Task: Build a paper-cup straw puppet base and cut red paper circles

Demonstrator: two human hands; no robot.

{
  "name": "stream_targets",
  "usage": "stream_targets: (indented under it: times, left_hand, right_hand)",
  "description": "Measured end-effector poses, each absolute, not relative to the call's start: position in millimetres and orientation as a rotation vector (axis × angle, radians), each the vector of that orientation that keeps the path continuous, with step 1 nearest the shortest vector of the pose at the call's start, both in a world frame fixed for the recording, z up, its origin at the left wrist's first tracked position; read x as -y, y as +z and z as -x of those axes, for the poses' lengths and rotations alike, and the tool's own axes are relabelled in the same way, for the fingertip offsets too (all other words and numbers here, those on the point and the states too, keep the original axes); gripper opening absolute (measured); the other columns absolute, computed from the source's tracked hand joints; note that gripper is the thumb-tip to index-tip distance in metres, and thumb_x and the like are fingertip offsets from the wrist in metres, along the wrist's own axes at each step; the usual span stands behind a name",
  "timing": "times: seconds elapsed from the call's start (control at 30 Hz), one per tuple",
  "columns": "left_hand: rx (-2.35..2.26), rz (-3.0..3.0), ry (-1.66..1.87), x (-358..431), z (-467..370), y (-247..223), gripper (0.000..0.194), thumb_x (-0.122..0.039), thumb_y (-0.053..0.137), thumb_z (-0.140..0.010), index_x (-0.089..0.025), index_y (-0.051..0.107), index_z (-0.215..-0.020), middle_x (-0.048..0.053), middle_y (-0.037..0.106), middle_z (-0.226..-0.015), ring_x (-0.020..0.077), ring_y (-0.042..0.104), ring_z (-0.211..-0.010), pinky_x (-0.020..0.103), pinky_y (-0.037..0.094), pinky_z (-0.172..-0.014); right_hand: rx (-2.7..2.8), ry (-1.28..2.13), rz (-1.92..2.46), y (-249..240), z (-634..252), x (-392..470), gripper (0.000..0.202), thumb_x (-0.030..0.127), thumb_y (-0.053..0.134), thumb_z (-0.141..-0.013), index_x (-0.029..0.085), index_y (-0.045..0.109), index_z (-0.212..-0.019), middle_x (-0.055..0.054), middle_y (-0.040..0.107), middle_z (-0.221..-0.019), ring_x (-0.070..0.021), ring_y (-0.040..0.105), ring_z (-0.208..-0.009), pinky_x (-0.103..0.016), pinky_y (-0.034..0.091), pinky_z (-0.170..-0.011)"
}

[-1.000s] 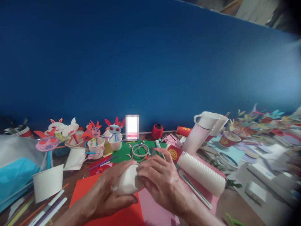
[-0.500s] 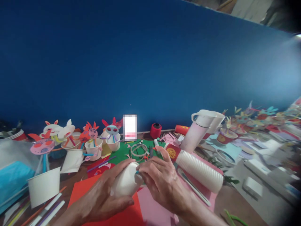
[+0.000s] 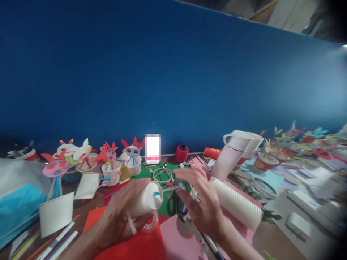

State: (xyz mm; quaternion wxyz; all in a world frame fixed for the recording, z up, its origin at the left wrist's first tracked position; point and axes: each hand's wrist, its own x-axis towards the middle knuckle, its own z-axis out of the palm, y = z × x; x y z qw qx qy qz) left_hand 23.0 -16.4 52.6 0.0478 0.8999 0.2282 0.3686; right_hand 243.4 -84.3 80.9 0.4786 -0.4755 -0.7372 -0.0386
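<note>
The left hand [image 3: 119, 207] is wrapped around a white cup [image 3: 145, 198] (there's a bit of blue at its end). Right of that cup, from where I stand, the right hand [image 3: 202, 202] has its fingers loosely parted. Red paper [image 3: 138, 249] lies below the cup; stacked cups [image 3: 235, 202] lie to its right.

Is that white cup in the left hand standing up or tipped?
Tipped. The left hand holds the white cup slanted, and its round end, showing a blue bit, points rightward.
</note>
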Motion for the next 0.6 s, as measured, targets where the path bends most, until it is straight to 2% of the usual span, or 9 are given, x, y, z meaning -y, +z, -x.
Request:
stream_targets:
  times: [0.07, 0.2, 0.27, 0.3, 0.37, 0.47, 0.6]
  left_hand:
    - [-0.701, -2.784, 1.206, 12.1, -19.6, 52.5, 0.064, -0.029, 0.063, -0.073, -0.018, 0.033, -0.128, 0.014, 0.060, -0.112, 0.0281, 0.057, -0.104, 0.037, 0.048, -0.086]
    - [-0.819, -2.842, 1.173, 5.4, -11.2, 55.2, 0.069, -0.029, 0.061, -0.075, -0.017, 0.025, -0.133, 0.017, 0.055, -0.120, 0.0308, 0.051, -0.112, 0.043, 0.044, -0.090]
    - [-0.857, -2.867, 1.191, 3.4, -7.9, 59.8, 0.066, -0.026, 0.060, -0.077, -0.018, 0.025, -0.132, 0.017, 0.053, -0.121, 0.0304, 0.049, -0.113, 0.044, 0.044, -0.090]
    - [-0.871, -2.868, 1.222, 2.7, -6.4, 62.5, 0.063, -0.023, 0.059, -0.077, -0.018, 0.027, -0.132, 0.017, 0.053, -0.121, 0.0298, 0.049, -0.113, 0.044, 0.045, -0.090]
    - [-0.869, -2.856, 1.300, 1.8, -3.5, 67.9, 0.061, -0.018, 0.057, -0.077, -0.019, 0.029, -0.131, 0.015, 0.054, -0.119, 0.0285, 0.049, -0.112, 0.043, 0.044, -0.090]
    - [-0.816, -2.853, 1.366, 1.6, 1.1, 74.0, 0.062, -0.015, 0.057, -0.076, -0.021, 0.030, -0.132, 0.014, 0.053, -0.119, 0.0285, 0.047, -0.113, 0.044, 0.043, -0.091]
    - [-0.841, -2.843, 1.365, 3.7, 4.7, 76.2, 0.063, -0.016, 0.058, -0.077, -0.022, 0.029, -0.132, 0.015, 0.052, -0.121, 0.0287, 0.047, -0.114, 0.044, 0.042, -0.092]
  right_hand:
    - [1.556, -0.060, 1.259, 79.3, -256.2, 76.7, 0.016, 0.022, 0.042, -0.089, 0.019, 0.053, -0.100, -0.007, 0.063, -0.093, -0.0173, 0.060, -0.085, -0.030, 0.045, -0.075]
    - [1.842, 0.106, 1.888, 57.1, -262.5, 59.9, 0.025, 0.029, 0.038, -0.089, 0.020, 0.060, -0.082, -0.004, 0.066, -0.066, -0.0193, 0.064, -0.063, -0.027, 0.044, -0.057]
    - [1.957, 0.068, 2.222, 38.0, -255.5, 56.2, 0.024, 0.030, 0.044, -0.085, 0.017, 0.062, -0.077, -0.011, 0.069, -0.069, -0.0265, 0.066, -0.068, -0.032, 0.045, -0.059]
    - [2.041, 0.053, 2.252, 28.5, -251.5, 55.8, 0.022, 0.034, 0.050, -0.082, 0.016, 0.063, -0.080, -0.014, 0.069, -0.074, -0.0300, 0.067, -0.074, -0.036, 0.046, -0.063]
    - [2.083, 0.002, 2.272, 13.2, -245.2, 56.5, 0.034, 0.037, 0.057, -0.076, 0.011, 0.060, -0.098, -0.019, 0.069, -0.082, -0.0356, 0.064, -0.084, -0.043, 0.045, -0.070]
    - [2.071, 0.044, 2.309, 5.5, -243.5, 57.7, 0.043, 0.035, 0.056, -0.075, 0.007, 0.056, -0.108, -0.021, 0.068, -0.087, -0.0363, 0.063, -0.087, -0.047, 0.044, -0.074]
    - [2.072, 0.091, 2.376, 11.1, -246.2, 56.9, 0.031, 0.032, 0.056, -0.072, 0.011, 0.062, -0.094, -0.019, 0.068, -0.088, -0.0320, 0.064, -0.087, -0.041, 0.045, -0.075]
